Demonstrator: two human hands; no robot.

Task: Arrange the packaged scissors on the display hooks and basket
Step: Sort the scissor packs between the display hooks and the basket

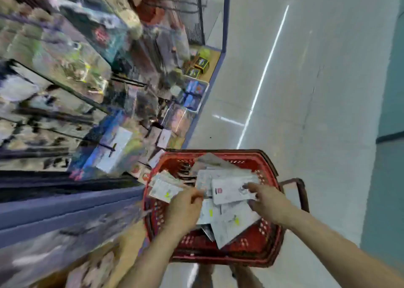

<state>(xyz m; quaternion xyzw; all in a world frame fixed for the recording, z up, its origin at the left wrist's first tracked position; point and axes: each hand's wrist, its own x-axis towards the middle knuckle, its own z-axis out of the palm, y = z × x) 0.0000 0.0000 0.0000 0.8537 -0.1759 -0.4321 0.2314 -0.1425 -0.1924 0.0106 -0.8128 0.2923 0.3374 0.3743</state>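
packages (229, 222) in basket (265, 247), shelves (65, 91) left

The red basket (265, 239) is perforated plastic; the scissor packs (231, 189) look like matt card; the grey floor (306, 69) shines glossy.

Floor (317, 91): pale, glossy, with a bright light streak running near to far.

Item one, as far as I can tell resting on it: red basket (251, 247), near centre, perforated walls, dark handle at its right. Contents: packaged scissors (229, 224), a loose heap of pale flat packs, overlapping and tilted.

Item two: shelf unit (65, 209), left, blue base edge. On its low deck, far end: small dark boxes (197, 67); nearer, blue packs (193, 95). The rest I read only as blur.
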